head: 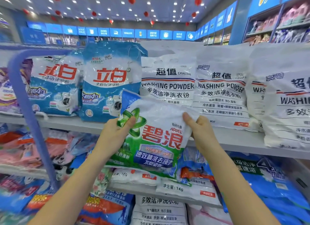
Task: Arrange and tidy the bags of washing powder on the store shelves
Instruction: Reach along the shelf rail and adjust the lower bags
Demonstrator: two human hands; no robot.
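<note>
Ariel bag (156,137) between both gripping hands

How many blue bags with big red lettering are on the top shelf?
2. The left blue bag sits by the blue post; the right blue bag stands beside the white bags. More may hide behind.

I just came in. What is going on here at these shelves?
A person holds a green-and-white plastic bag of Ariel washing powder in the air before the shelves. The left grip holds its top left corner; the right grip pinches its top right edge. Behind it, on the grey upper shelf, stand blue-and-white washing powder bags and white bags printed WASHING POWDER. The held bag is not yet on any shelf.
</note>
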